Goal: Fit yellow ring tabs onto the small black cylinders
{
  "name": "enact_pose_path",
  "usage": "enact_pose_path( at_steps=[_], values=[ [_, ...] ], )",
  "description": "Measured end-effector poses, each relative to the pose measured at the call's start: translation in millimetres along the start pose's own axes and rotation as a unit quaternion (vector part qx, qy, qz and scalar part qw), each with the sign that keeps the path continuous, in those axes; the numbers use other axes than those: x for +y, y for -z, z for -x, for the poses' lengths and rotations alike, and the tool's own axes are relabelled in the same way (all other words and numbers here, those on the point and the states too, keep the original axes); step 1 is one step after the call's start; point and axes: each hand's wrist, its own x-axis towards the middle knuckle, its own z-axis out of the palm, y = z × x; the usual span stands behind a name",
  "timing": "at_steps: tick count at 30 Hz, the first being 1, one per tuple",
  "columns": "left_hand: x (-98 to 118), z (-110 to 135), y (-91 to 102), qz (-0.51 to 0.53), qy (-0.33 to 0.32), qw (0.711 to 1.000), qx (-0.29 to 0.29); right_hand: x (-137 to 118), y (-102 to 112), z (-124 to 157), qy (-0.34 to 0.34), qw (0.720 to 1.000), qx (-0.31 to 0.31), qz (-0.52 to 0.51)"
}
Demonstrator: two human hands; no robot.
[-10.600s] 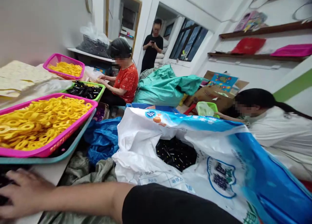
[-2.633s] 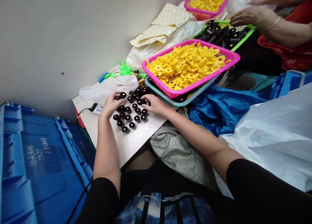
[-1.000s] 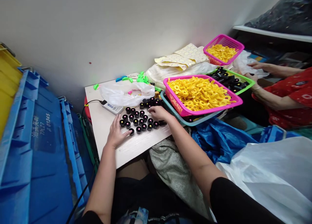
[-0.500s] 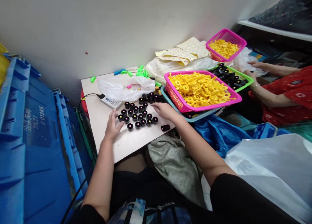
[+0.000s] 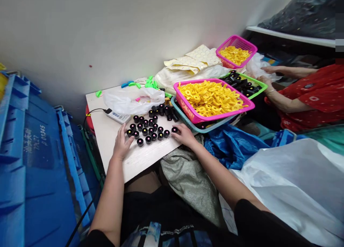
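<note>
Black cylinders [image 5: 145, 131] stand grouped on the tabletop [image 5: 131, 170]; a far-right jumble [image 5: 168, 112] looks not yet arranged. The right hand [image 5: 185, 135] has fingers gripping one cylinder [image 5: 174, 130]; the left hand [image 5: 122, 145], fingers spread.

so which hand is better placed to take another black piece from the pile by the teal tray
Probably the right hand: nearer the pile, though its grip is on one black piece; the left hand sits beyond the upright pieces.
</note>
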Motion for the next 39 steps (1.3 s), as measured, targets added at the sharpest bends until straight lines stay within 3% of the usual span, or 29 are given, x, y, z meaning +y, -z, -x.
enact_pose_path(
  at_steps=[4,8,13,17,23,30,35,39],
  values=[
    [-0.2,-0.1,1.8,0.005,-0.009,1.000,0.002,-2.1,-0.2,-37.8,0.008,1.000,-0.024,-0.013],
    [0.5,0.4,2.2,0.010,0.001,1.000,0.002,-4.3,4.7,-52.4,0.033,0.999,-0.029,-0.027],
    [1.6,-0.3,2.4,0.001,0.014,1.000,0.000,-29.3,7.8,-71.9,0.041,0.997,0.064,-0.011],
    [2.9,0.6,3.4,0.010,0.022,1.000,0.003,-54.8,5.0,-99.1,0.037,0.985,0.155,0.058],
    [3.8,2.0,3.1,0.008,0.022,1.000,0.007,-61.0,8.0,-119.1,0.029,0.992,0.070,0.104],
    [4.7,0.6,3.5,-0.011,0.011,1.000,0.002,-43.2,8.1,-94.5,0.056,0.996,0.038,0.065],
    [3.8,0.1,2.4,-0.015,0.011,1.000,0.005,-46.9,8.9,-80.8,0.091,0.994,-0.051,0.038],
    [3.1,0.3,1.7,-0.006,0.011,1.000,0.007,-47.9,20.4,-76.9,0.089,0.993,-0.054,0.050]
  ],
)
